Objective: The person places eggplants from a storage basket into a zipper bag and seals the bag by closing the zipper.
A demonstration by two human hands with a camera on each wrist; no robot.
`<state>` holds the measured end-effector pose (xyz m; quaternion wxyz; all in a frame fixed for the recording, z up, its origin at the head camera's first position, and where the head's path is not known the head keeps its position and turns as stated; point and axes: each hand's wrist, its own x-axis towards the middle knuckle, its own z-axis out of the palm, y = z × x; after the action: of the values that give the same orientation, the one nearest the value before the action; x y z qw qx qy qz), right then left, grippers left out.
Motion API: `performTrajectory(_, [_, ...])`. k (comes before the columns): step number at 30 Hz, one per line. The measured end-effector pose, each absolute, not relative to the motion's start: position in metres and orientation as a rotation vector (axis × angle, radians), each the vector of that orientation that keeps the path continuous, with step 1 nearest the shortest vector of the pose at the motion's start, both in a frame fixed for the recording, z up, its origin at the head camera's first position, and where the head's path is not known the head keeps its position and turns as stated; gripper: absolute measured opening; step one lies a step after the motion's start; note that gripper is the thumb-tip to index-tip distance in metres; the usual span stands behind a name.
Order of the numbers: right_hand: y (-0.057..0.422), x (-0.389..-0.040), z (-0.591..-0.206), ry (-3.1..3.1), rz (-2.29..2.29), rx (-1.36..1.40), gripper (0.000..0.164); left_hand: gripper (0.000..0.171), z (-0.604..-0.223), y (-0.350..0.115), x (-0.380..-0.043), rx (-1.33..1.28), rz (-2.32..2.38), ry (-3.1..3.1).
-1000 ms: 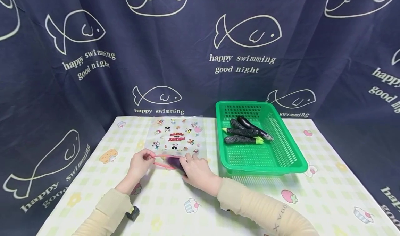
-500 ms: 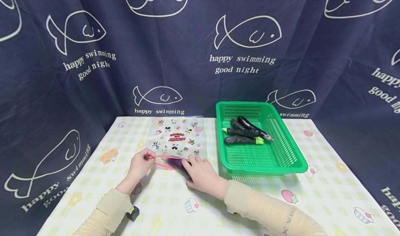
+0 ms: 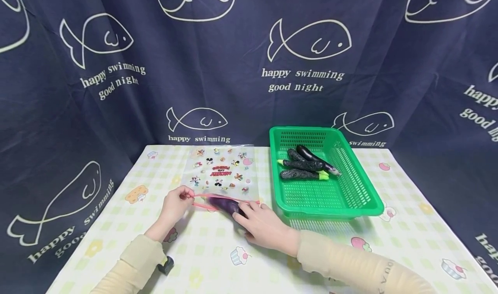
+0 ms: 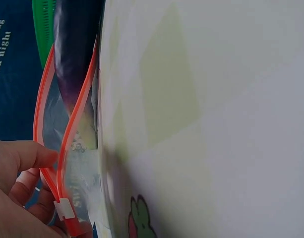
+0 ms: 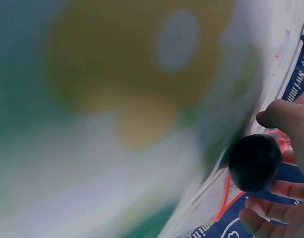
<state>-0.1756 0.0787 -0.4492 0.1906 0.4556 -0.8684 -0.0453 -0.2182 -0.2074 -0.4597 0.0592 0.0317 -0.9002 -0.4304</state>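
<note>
My left hand (image 3: pixel 175 202) pinches the bag (image 3: pixel 229 182) by its red edge (image 4: pixel 78 101). My right hand (image 3: pixel 263 225) lies over the eggplant's (image 3: pixel 225 204) near end; whether it grips, I cannot tell. The far tip, inside the bag's mouth, is partly hidden.

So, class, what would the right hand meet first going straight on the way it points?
Most likely the eggplant, whose far end is inside the bag; whether the right hand touches the eggplant is hard to tell.

Purple eggplant (image 3: pixel 227 206), red-edged cartoon-print bag (image 3: pixel 202 175), green basket (image 3: pixel 352 179)
</note>
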Motion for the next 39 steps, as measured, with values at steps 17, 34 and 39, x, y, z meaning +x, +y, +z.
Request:
performTrajectory(17, [0.089,-0.177,-0.452,-2.317,-0.235,1.384,0.048,0.012,-0.459,-0.204,-0.219,0.081,-1.332,-2.737])
performTrajectory(34, [0.065,-0.180,-0.449,-2.349,-0.162,1.368,0.037,0.012,-0.458,-0.207,-0.217,0.047,-1.328,-2.750])
performTrajectory(39, [0.058,-0.181,-0.449,-2.358,-0.172,1.347,0.034,0.012,-0.460,-0.208,-0.217,0.038,-1.321,-2.762])
